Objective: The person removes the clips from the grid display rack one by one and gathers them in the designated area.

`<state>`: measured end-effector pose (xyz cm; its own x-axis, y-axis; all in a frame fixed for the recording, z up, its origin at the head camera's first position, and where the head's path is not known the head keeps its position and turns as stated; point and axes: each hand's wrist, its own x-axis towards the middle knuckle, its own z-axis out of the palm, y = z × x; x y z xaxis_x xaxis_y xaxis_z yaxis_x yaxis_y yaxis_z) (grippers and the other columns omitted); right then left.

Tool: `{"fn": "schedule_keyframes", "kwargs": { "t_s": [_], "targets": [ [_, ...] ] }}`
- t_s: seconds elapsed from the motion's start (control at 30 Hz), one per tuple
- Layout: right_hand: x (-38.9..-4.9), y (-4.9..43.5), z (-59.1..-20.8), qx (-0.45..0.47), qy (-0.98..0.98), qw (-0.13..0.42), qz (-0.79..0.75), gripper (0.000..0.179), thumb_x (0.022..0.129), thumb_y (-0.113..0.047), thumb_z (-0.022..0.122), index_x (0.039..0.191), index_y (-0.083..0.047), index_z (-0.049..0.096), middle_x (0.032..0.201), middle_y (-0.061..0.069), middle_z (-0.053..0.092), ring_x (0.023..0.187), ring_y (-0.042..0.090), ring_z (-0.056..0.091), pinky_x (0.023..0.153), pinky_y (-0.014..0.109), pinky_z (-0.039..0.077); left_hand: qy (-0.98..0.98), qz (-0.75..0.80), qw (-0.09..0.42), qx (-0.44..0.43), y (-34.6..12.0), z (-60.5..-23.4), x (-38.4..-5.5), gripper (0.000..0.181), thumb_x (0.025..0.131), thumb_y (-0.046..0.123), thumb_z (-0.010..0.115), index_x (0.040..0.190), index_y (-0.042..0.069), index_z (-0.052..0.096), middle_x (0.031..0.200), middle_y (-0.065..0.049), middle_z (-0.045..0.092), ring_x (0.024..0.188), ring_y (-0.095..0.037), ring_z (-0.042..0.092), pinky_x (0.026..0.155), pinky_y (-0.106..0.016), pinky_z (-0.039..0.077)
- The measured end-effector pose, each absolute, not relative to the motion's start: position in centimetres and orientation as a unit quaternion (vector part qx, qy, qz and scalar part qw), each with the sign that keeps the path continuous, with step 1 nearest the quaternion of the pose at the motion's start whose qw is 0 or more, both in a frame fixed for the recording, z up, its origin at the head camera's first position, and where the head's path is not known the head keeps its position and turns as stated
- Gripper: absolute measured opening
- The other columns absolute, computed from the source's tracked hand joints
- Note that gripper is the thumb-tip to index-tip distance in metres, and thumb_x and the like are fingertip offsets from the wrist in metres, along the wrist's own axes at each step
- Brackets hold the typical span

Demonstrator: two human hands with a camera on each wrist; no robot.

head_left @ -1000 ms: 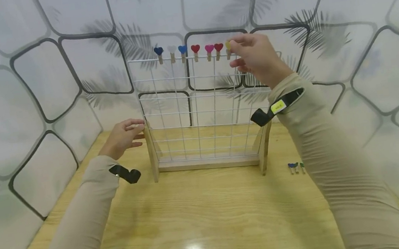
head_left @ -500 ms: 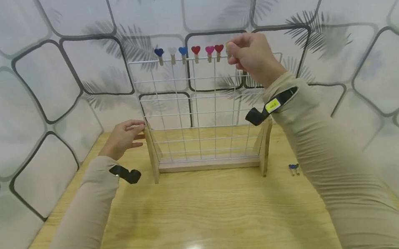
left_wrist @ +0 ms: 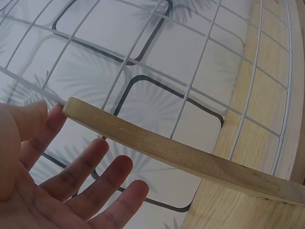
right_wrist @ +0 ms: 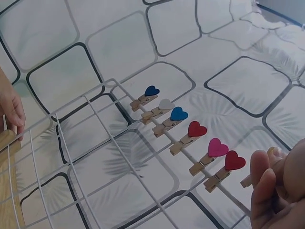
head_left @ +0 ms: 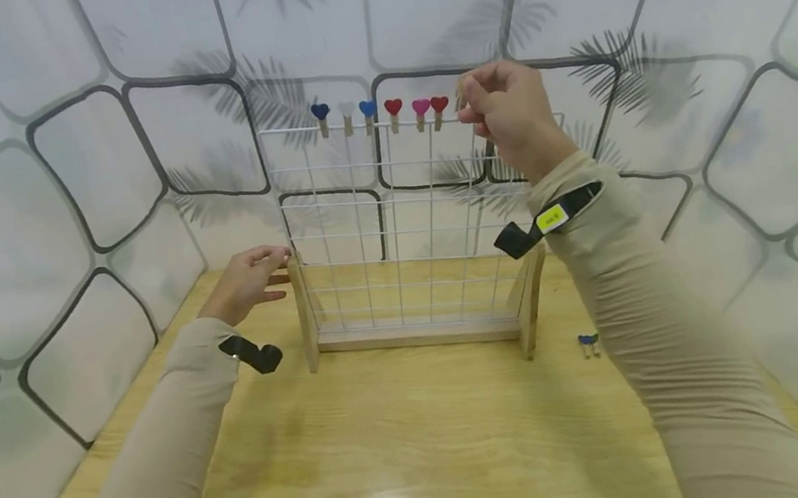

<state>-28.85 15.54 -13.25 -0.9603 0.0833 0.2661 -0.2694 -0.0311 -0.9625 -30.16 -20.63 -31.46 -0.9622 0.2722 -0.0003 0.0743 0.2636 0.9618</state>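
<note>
Six clips (head_left: 393, 107) line the rack's (head_left: 418, 332) top edge, the right hand (head_left: 513, 112) pinching another clip (right_wrist: 246, 182) there, the outspread left hand (head_left: 245, 284) touching the rack's side, two loose clips (head_left: 583, 340) remaining toward the tabletop's (head_left: 393, 435) right edge.

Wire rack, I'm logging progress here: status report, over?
Right hand pinching mostly hidden clip at top wire. Left hand at wooden upright. Six heart clips mounted. No obstruction apparent.

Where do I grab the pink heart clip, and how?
Probably pinch the pink heart clip by its heart end, front and back, coming from above: that end sticks up over the top wire, while a red heart clip crowds its right side.
</note>
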Motion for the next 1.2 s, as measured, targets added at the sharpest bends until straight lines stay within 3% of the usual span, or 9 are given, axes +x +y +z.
{"fn": "schedule_keyframes", "kwargs": {
  "t_s": [0.3, 0.53, 1.2],
  "targets": [
    [-27.8, 16.8, -13.5, 0.079, -0.689, 0.107, 0.713, 0.021, 0.093, -0.016, 0.066, 0.109, -0.003, 0.062, 0.095, 0.007, 0.058, 0.067, 0.015, 0.057, 0.051, 0.02, 0.045, 0.792, 0.593, 0.094, 0.108, -20.7, -31.1, -30.5, 0.049, 0.105, 0.027, 0.046, 0.144, -0.002, 0.04, 0.142, -0.024, 0.043, 0.128, -0.041, 0.044, 0.102, -0.053, 0.04],
    [-26.9, 18.4, -15.1, 0.103, -0.702, 0.107, 0.696, 0.018, 0.093, -0.018, 0.066, 0.102, -0.003, 0.063, 0.09, 0.007, 0.058, 0.067, 0.014, 0.056, 0.053, 0.021, 0.046, 0.791, 0.595, 0.097, 0.101, -20.7, -31.0, -30.4, 0.05, 0.105, 0.026, 0.046, 0.145, -0.001, 0.038, 0.143, -0.024, 0.042, 0.128, -0.041, 0.044, 0.103, -0.051, 0.04],
    [-24.4, 26.2, -24.5, 0.063, -0.76, 0.068, 0.643, 0.02, 0.097, -0.025, 0.06, 0.106, -0.006, 0.06, 0.09, -0.001, 0.059, 0.072, 0.01, 0.057, 0.061, 0.021, 0.049, 0.794, 0.595, 0.081, 0.095, -20.3, -31.5, -30.2, 0.048, 0.104, 0.027, 0.048, 0.143, 0.0, 0.041, 0.141, -0.024, 0.045, 0.126, -0.04, 0.047, 0.101, -0.05, 0.043]
  ]
}}
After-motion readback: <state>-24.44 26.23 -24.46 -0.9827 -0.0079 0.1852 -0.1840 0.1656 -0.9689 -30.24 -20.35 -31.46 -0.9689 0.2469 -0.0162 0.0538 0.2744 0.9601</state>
